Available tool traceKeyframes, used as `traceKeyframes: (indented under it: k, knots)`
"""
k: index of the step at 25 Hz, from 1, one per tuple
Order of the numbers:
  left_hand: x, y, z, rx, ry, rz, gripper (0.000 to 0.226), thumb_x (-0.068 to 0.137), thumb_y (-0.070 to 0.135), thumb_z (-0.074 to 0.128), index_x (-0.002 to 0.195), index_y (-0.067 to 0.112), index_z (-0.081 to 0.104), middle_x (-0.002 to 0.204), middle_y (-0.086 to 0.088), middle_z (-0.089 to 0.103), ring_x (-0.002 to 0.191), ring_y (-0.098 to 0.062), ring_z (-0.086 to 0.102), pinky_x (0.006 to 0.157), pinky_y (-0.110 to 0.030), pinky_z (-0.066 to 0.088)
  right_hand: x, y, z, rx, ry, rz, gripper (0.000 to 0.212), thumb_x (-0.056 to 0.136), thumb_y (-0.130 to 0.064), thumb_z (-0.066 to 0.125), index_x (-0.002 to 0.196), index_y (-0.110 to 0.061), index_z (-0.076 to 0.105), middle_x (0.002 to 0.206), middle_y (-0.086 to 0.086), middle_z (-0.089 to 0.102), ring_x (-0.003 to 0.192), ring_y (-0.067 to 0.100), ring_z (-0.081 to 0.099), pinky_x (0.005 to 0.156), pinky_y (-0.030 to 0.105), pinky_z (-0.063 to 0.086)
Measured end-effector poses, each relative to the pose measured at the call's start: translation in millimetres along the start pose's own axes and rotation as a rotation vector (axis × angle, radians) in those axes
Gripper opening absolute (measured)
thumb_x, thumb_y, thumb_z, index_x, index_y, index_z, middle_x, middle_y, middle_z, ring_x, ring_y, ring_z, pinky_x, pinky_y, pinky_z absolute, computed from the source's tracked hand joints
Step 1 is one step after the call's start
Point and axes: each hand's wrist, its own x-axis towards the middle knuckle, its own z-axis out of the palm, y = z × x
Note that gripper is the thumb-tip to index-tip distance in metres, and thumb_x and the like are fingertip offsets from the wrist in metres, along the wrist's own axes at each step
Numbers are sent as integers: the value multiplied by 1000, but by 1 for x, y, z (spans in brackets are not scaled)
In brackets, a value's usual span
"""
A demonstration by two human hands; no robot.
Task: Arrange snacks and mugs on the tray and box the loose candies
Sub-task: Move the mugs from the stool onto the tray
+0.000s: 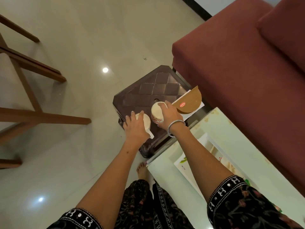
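Note:
Two cream mugs stand on a dark brown plastic stool (153, 90). My left hand (135, 128) grips the left mug (145, 122), whose handle points toward me. My right hand (170, 115), with a bangle on the wrist, grips the right mug (156, 113), which has a red pattern on its side. A white box with a brown half-round flap and a red label (189, 100) lies at the stool's right edge. A white tray (204, 141) lies on the pale green table (231, 129) at the right, partly hidden by my right forearm.
A maroon sofa (239, 63) fills the right side behind the table. Wooden chair legs (33, 90) stand on the glossy tiled floor at the left. My bare foot (142, 171) is beside the table's corner. Small green wrappers (247, 181) lie on the table near my right sleeve.

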Motion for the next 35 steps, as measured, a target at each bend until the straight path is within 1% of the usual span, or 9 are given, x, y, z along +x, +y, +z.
traceKeyframes:
  k: [3,7,12,16,19,21,24,30,35]
  knots:
    - [11,-8,4,-1,-78,34,102,67,25,80,144,26,14,152,-17,16,139,-40,19,107,-53,31,21,-1,12,-113,-11,-9,83,74,-20,74,141,-23,25,154,13,18,138,35,26,104,45,39]
    - [25,-12,6,-73,-109,57,99,67,16,80,144,28,19,147,-14,25,131,-36,32,103,-48,41,39,-1,22,-143,-31,-4,79,74,-22,75,138,-27,29,152,12,23,135,38,28,101,49,41]
    - [31,-14,2,-51,-93,73,90,63,22,83,136,26,30,133,-11,41,119,-31,46,94,-43,49,46,-3,18,-137,-63,2,79,68,-22,79,134,-29,35,140,11,36,123,39,39,95,48,46]
    - [19,-4,-5,-60,-80,64,90,61,28,84,134,25,32,130,-11,45,115,-30,50,93,-42,49,33,2,1,-87,-29,0,80,63,-25,81,131,-29,40,132,9,45,116,36,47,92,44,46]
    - [-6,16,-6,-44,-77,102,89,60,30,84,134,24,33,128,-12,46,113,-30,51,92,-42,49,6,14,-16,-97,12,-38,76,63,-32,79,130,-29,42,124,9,51,111,33,52,90,42,47]
    - [-29,32,-1,-55,-91,126,89,59,30,84,133,23,35,126,-12,46,111,-33,52,90,-44,49,-20,27,-25,-76,26,-31,74,63,-34,79,129,-30,44,125,7,52,113,32,51,90,42,48]
    - [-67,58,15,-48,-107,154,88,59,29,83,133,23,35,124,-12,45,111,-35,51,88,-44,49,-66,56,-34,-36,37,17,77,61,-31,81,129,-32,44,129,4,51,116,31,49,91,43,50]
    - [-143,111,79,-33,-144,179,83,58,29,82,129,22,40,121,-11,48,107,-32,55,82,-40,51,-160,128,-27,-89,24,77,80,58,-26,83,127,-33,44,126,3,50,111,31,51,88,40,52]
    - [-182,146,135,-44,-177,210,86,59,32,83,131,21,38,119,-11,47,103,-30,56,81,-35,50,-208,190,-4,-112,-18,100,80,60,-24,82,128,-34,42,127,2,49,110,31,51,87,40,52]
